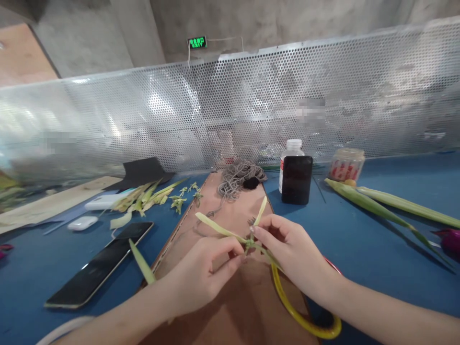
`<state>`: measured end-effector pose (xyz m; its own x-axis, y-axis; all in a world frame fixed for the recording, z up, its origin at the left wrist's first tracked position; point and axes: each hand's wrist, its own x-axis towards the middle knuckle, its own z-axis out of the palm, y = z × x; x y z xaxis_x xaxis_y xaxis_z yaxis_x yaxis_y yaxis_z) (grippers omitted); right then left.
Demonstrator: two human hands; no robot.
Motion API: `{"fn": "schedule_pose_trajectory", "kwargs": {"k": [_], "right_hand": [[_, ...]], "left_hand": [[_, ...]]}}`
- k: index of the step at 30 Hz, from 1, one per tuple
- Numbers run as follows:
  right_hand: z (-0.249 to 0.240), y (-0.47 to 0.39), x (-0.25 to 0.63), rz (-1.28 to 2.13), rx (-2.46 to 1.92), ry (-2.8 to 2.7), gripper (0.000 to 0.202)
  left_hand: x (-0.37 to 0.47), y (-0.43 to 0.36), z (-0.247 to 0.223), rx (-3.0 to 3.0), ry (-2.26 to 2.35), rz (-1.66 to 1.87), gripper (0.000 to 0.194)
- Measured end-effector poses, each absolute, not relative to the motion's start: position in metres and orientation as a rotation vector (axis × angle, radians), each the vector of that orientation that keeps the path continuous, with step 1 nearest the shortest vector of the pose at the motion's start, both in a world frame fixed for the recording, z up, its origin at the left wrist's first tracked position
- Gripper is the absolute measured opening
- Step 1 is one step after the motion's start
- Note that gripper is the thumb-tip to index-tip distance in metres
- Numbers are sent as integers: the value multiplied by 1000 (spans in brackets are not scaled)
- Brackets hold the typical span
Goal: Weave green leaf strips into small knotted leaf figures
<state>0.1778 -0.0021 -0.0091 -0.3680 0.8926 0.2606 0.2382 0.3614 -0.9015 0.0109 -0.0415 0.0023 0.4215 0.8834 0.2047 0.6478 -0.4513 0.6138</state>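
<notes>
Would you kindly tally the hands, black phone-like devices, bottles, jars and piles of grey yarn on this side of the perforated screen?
Hands: 2, left hand and right hand
Black phone-like devices: 2, flat device and upright device
Bottle: 1
Jar: 1
Grey yarn pile: 1
Total: 7

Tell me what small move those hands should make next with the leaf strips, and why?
Probably a gentle tug to snug the strips: they meet at a small green crossing, the left hand and right hand pinch close beside it, and two pale ends jut out free. Its tightness is hard to tell.
</notes>
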Motion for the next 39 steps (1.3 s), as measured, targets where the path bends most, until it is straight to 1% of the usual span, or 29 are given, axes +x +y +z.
{"fn": "schedule_pose_trajectory", "kwargs": {"k": [4, 9, 13, 19, 26, 31, 35, 39], "right_hand": [[-9, -1, 178, 1054, -1003, -1807, 18], [-12, 3, 178, 1088, -1018, -1781, 24], [-12, 0, 177, 1147, -960, -1894, 23], [-9, -5, 177, 1027, -948, -2025, 15], [-7, -9, 179, 855, -949, -2069, 17], [-8, -9, 180, 805, -929, -2088, 19], [-9, -11, 180, 763, -863, -2147, 19], [-7, -13, 180, 697, -896, -2214, 24]], "left_hand": [[10, -37, -7, 2142, 1301, 823, 19], [9, -31, -12, 1990, 1357, 936, 21], [9, -31, -10, 1980, 1341, 960, 20], [10, -31, -8, 1916, 1303, 986, 19], [8, -27, -10, 1655, 1268, 1072, 26], [9, -28, -10, 1771, 1272, 1076, 26], [8, -28, -14, 1713, 1226, 1047, 29], [6, -28, -16, 1725, 1289, 1039, 28]]}}
